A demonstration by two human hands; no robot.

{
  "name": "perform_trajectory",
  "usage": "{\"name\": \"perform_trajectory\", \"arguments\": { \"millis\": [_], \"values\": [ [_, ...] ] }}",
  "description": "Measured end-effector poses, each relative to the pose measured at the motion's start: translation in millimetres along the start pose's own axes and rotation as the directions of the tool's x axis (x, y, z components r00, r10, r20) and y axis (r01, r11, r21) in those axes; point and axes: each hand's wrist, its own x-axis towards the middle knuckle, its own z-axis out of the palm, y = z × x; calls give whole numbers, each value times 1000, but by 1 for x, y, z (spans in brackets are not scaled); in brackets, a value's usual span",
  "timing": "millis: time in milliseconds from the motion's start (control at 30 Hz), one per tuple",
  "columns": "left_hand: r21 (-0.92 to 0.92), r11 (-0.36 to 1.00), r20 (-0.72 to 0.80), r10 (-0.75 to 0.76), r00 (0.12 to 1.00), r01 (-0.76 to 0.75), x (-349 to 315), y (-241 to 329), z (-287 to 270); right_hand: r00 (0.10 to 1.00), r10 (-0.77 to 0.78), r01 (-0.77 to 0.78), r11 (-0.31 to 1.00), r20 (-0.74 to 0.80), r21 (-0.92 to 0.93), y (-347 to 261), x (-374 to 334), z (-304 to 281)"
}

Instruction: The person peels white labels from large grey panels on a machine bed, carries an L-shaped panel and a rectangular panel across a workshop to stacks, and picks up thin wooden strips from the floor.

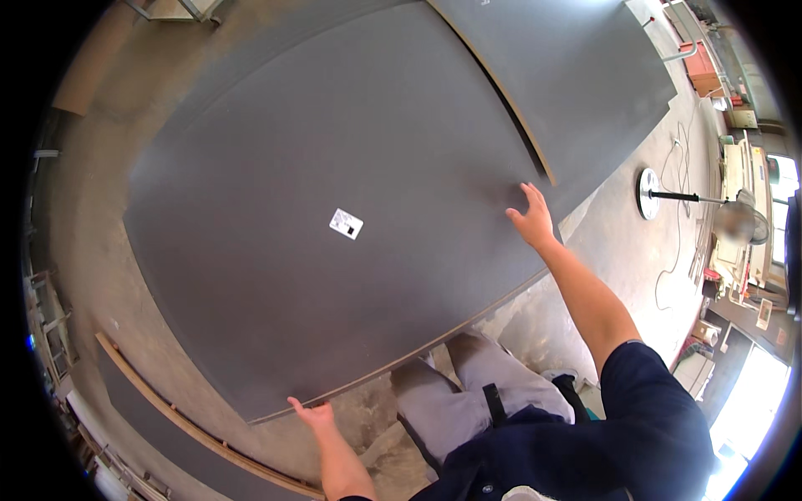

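Note:
A large dark grey panel (276,150) lies broad and flat in front of me, with a small white label (346,224) on its face. At its near left corner, my left hand (313,415) holds the near edge from below. Its thumb points out to the side, and its other fingers are hidden under the panel. My right hand (532,219) hovers over or rests on the panel's right part, thumb and fingers apart, holding nothing; contact is hard to tell. Just beyond its fingertips lies the brown edge of a second grey panel (576,75).
A narrow dark strip with a wooden edge (188,427) lies at the lower left. To the right are a standing fan (739,221) with a round base and a cable (675,259) on the concrete floor. Shelving (50,321) runs along the far left.

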Motion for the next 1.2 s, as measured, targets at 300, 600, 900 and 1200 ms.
{"name": "perform_trajectory", "arguments": {
  "millis": [300,600,900,1200],
  "values": [
    [47,966,-46,255,966,-253,37,19,-4,743,656,-534,463,131,708,106,73,-13],
    [229,938,-182,304,935,-260,51,34,-7,601,684,-389,-202,414,899,61,102,-53],
    [241,940,-270,305,913,-243,11,15,35,511,802,-385,-107,309,917,86,122,-54],
    [197,930,-360,363,860,-310,-11,11,67,594,737,-379,-96,321,921,62,88,-130]
  ]
}}
